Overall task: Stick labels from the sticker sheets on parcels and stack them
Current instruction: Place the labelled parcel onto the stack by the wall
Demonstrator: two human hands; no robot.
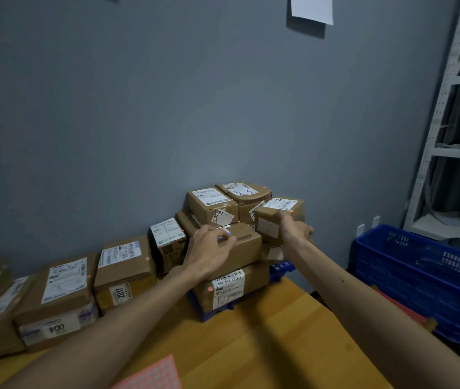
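"Pink sticker sheet (pixel 153 374) lies nearest, flat on the wooden surface (pixel 265 346), and neither of the hands is on it. Which parcel is in play?"

"The small box (pixel 266 224), farther out at the right side of the stack (pixel 212 203). The right hand (pixel 296 230) grips it at its near right corner, with the fingers hidden behind it. Whether it rests on anything beneath, I can't tell."

"And the left hand (pixel 209 248)?"

"Laid over the top of the middle box (pixel 248 244), fingers bent. Steadying or gripping, I can't tell."

"How will the small box handle?"

"Light, I'd judge, since one hand manages it. Cardboard is stiff along edges and corners but gives in the middle of a face. Take it across two opposite sides, close to the corners, and don't squeeze. The white label on top and any tape will probably be slicker than bare card, so fingers are better off them."

"Any risk?"

"The stack is uneven: boxes of mixed sizes on a blue crate (pixel 203 314), some askew. A nudge could shift the upper ones. I'd set the small box flat on a broad top and brace with the left hand."

"Around it?"

"A row of boxes (pixel 66 287) runs off to the left and a blue basket (pixel 419 276) stands at the right. The grey wall (pixel 167 108) is behind it all."
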